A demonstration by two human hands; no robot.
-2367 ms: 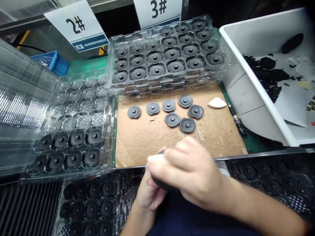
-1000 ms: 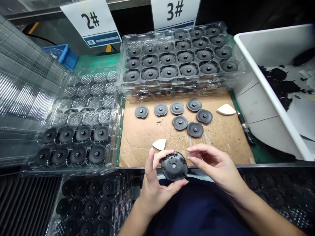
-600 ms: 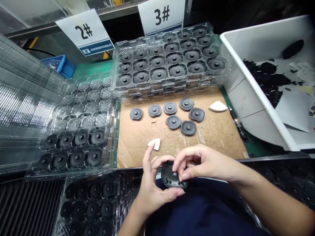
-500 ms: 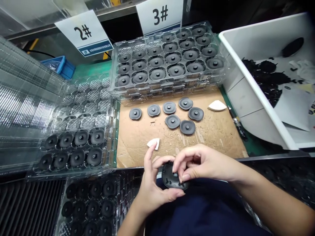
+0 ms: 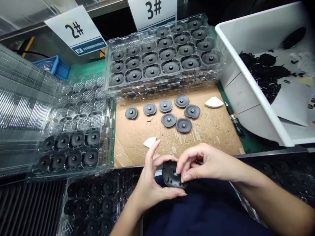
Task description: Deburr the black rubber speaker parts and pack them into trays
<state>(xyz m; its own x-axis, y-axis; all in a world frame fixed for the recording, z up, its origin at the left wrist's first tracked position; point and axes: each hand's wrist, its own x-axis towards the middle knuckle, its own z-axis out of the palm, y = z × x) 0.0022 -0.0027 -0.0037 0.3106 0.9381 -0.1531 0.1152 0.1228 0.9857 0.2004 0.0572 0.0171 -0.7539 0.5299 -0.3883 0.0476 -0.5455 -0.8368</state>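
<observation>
the left hand (image 5: 153,186) grips a black disc (image 5: 169,172); the right hand (image 5: 206,163) has reached it, grip unclear, so both seemingly work it.

Head-worn camera faces forward and down at close range, over left hand (image 5: 150,183), right hand (image 5: 205,164) and surface (image 5: 85,70).

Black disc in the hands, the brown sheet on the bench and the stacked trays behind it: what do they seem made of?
Black disc: probably molded plastic, with a slight sheen and small raised bits; rubber remains possible.
Brown sheet: matte cardboard, judging by its scuffed, torn patches.
Stacked trays: likely thin clear plastic, glossy, see-through with bright reflections.
</observation>
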